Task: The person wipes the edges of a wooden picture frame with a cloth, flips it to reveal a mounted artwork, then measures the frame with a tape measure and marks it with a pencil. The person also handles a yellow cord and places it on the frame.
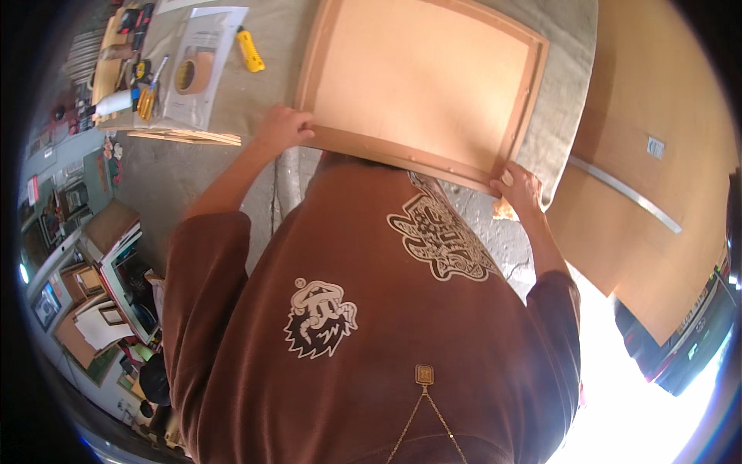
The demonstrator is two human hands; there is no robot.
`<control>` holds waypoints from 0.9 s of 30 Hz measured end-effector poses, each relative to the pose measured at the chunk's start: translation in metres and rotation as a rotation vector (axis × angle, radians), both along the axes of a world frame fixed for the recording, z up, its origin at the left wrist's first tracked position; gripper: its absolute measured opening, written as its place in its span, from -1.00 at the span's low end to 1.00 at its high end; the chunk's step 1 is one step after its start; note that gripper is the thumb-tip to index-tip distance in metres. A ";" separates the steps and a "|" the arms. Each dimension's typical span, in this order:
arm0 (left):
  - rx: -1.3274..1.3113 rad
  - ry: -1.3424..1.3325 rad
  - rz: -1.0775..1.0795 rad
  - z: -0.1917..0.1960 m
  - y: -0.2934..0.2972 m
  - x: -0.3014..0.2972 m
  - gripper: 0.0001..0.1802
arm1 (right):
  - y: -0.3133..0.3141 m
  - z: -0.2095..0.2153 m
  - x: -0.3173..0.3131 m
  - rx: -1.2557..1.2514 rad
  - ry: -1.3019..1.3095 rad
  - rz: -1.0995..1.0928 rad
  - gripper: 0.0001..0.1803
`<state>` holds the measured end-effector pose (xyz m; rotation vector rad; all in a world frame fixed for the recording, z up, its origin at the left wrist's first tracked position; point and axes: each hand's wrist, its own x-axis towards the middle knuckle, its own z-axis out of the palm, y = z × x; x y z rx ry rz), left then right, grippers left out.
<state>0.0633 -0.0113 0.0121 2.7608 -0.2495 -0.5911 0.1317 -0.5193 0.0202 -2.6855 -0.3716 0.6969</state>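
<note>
A large picture frame [425,77] lies back side up across the near edge of the cloth-covered workbench, close against my body. Its back panel is pale, and brown strips run along the raised border. My left hand [284,127] is closed on the frame's near left corner, with the fingers curled over the edge. At the near right corner, my right hand [518,187] grips the border, its thumb near the inner side. The undersides of both grips are hidden.
Left of the frame lie a yellow utility knife [250,51], a tape roll [195,73] on a printed sheet [207,108], and several hand tools. A large brown board [649,93] stands at the right. The workbench's grey cloth [570,97] shows beside the frame.
</note>
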 end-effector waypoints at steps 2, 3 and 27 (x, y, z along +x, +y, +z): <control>-0.034 -0.005 0.049 0.001 -0.001 0.000 -0.70 | 0.015 0.014 0.000 -0.092 0.098 -0.044 -0.53; -0.059 -0.025 0.069 0.003 -0.005 0.003 -0.67 | 0.025 0.026 0.000 -0.138 0.170 -0.065 -0.53; -0.183 -0.485 0.781 0.139 0.405 0.076 -0.40 | 0.182 0.003 0.001 0.163 -0.293 -0.562 -0.44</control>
